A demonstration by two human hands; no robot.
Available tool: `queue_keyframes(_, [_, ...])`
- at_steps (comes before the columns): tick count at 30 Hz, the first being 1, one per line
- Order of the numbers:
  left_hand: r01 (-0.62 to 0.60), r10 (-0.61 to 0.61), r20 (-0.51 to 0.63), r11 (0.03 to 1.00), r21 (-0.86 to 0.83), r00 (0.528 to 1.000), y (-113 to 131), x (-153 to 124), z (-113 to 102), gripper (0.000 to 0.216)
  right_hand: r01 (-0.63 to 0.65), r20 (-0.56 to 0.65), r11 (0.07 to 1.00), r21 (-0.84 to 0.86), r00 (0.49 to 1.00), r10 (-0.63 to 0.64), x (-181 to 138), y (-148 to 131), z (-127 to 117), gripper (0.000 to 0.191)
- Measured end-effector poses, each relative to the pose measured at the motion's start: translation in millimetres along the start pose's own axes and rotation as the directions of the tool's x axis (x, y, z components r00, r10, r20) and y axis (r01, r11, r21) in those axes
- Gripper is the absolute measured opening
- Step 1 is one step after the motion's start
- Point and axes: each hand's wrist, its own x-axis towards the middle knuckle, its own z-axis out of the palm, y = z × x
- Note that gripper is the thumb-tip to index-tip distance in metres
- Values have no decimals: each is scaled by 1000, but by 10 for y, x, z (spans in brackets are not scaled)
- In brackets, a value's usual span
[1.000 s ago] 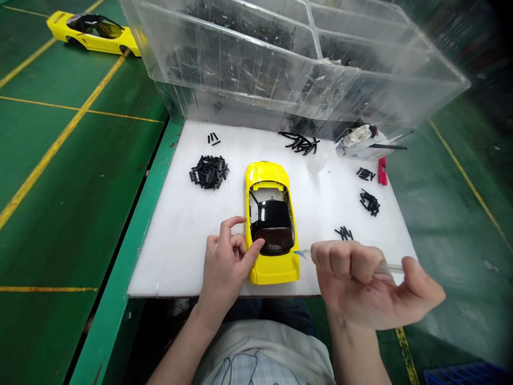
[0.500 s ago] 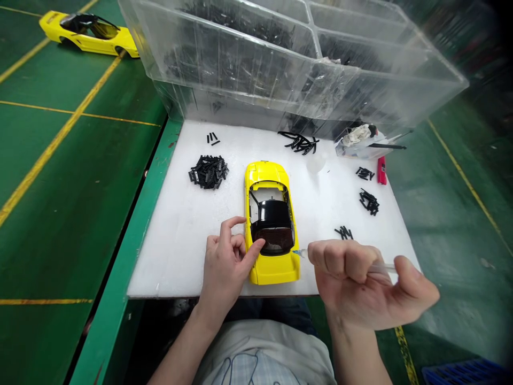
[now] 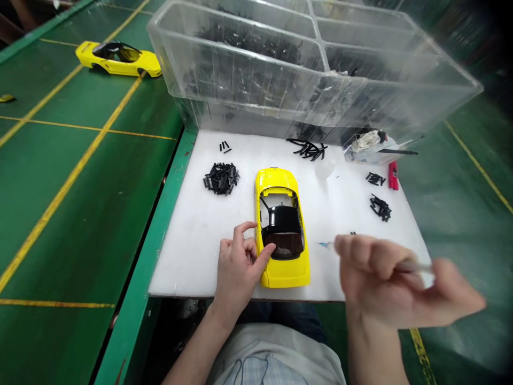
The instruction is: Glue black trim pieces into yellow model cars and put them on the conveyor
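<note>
A yellow model car body (image 3: 285, 277) with a black roof lies on the white foam board. My left hand (image 3: 239, 261) grips its left edge near the rear, thumb on the dark rear window and index finger bent against the side. My right hand (image 3: 387, 280) is closed around a thin clear syringe (image 3: 412, 266). The syringe's fine tip, with a blue part, points left and sits apart from the car's right side. Fingers hide most of its barrel.
Black strips (image 3: 222, 178) are heaped at left; curved black pieces (image 3: 308, 149) lie behind the car. More black parts (image 3: 380, 207) and a red tool (image 3: 393, 176) lie at right. A clear divided bin (image 3: 248, 80) stands behind. Another yellow car body (image 3: 120, 63) sits on the green surface.
My right hand has drawn the syringe tip away from the car's right rear edge, toward the right. My left hand keeps its hold. The whole view has shifted slightly.
</note>
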Motion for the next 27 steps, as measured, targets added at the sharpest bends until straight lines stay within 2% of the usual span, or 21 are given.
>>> queue_keyframes(3, [-12, 12, -18, 1000, 23, 1000, -10, -13, -9, 41, 70, -154, 990, -126, 984, -90, 312, 145, -361, 50])
queue_keyframes(5, [-2, 3, -39, 999, 35, 999, -30, -16, -8, 42, 39, -221, 970, -241, 971, -94, 503, 208, -599, 51])
queue_keyframes(7, [8, -6, -49, 999, 40, 999, -55, -11, -1, 43, 38, -282, 914, -404, 945, -164, 622, 171, -716, 44])
queue_keyframes(9, [-3, 5, -59, 999, 39, 998, -75, -2, 7, 43, 162, -293, 786, -596, 868, -401, 686, 51, -642, 30])
queue_keyframes(10, [-12, 14, -62, 999, 40, 998, -81, 2, 9, 44, 231, -237, 682, -694, 820, -520, 723, -12, -534, 24])
queue_keyframes(11, [-22, 24, -63, 999, 41, 998, -83, 6, 10, 44, 275, -135, 533, -800, 783, -607, 778, -56, -393, 20])
queue_keyframes(12, [-28, 31, -63, 999, 43, 998, -84, 9, 9, 44, 278, 5, 376, -884, 811, -586, 861, -67, -232, 18])
queue_keyframes(13, [-31, 34, -59, 999, 45, 998, -82, 10, 8, 44, 265, 158, 239, -934, 907, -391, 972, -37, -66, 19])
queue_keyframes(14, [-30, 33, -58, 998, 47, 998, -81, 10, 7, 43, 256, 248, 71, -964, 963, -105, 1108, 39, 89, 20])
queue_keyframes(15, [-29, 32, -55, 998, 48, 998, -79, 9, 6, 43, 256, 236, -108, -961, 957, 171, 1258, 153, 220, 20])
queue_keyframes(16, [-28, 31, -58, 998, 49, 998, -78, 6, 6, 43, 253, 205, -160, -954, 943, 263, 1408, 294, 321, 20])
queue_keyframes(18, [-29, 32, -67, 998, 49, 997, -77, -3, 6, 43, 231, 150, -212, -950, 929, 338, 1660, 594, 422, 25])
queue_keyframes(21, [-42, 45, -61, 998, 46, 997, -68, -8, 4, 42, 219, 126, -220, -951, 919, 373, 1835, 907, 376, 22])
queue_keyframes(24, [-41, 43, -35, 998, 52, 998, -53, -4, -2, 40, 236, 161, -162, -958, 914, 373, 1873, 980, 258, 21])
queue_keyframes(27, [-23, 26, -56, 999, 49, 998, -55, -22, -11, 39, 233, 203, -55, -971, 924, 325, 1931, 873, 218, 22])
